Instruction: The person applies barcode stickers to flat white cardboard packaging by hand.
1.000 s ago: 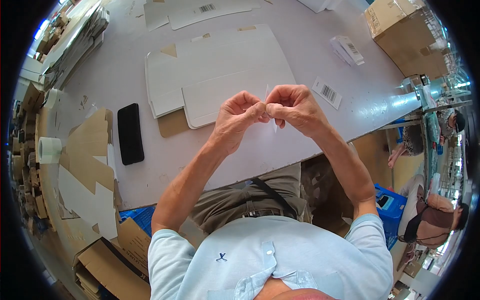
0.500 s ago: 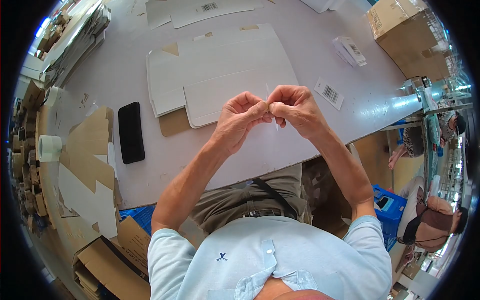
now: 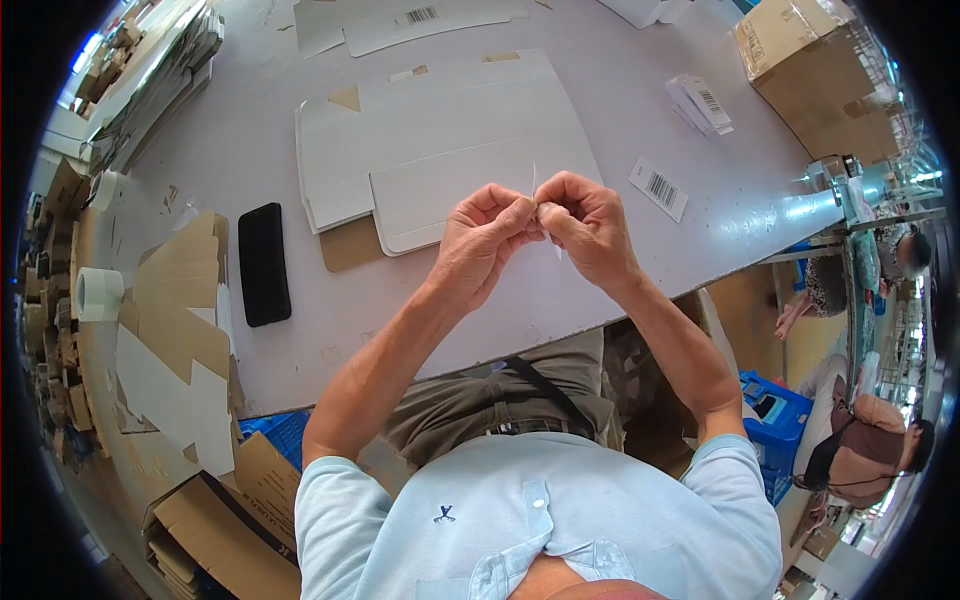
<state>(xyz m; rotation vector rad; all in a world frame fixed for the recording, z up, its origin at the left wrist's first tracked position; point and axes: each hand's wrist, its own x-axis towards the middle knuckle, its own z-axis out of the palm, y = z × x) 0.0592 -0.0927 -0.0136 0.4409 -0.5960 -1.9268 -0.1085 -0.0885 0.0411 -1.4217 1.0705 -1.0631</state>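
Observation:
My left hand [image 3: 484,240] and my right hand [image 3: 590,228] meet above the front edge of a flat white cardboard box [image 3: 455,112]. Both hands pinch a thin white label [image 3: 534,178], seen almost edge-on, with its ends poking out above and below the fingers. Its face and the fingertips' exact grip are partly hidden. To the right of my right hand, a white barcode label [image 3: 659,188] lies on the table. Farther back is a small stack of barcode labels [image 3: 700,104].
A black phone [image 3: 263,265] lies on the table [image 3: 330,350] at left, beside cardboard pieces [image 3: 180,290] and a tape roll [image 3: 99,295]. A brown carton [image 3: 815,80] stands back right. Another white flat box [image 3: 430,28] lies behind. People sit at far right, near a blue crate [image 3: 778,425].
My right hand has turned slightly, its fingers curling closer around the label. My left hand has hardly moved, and the things on the table stay in place.

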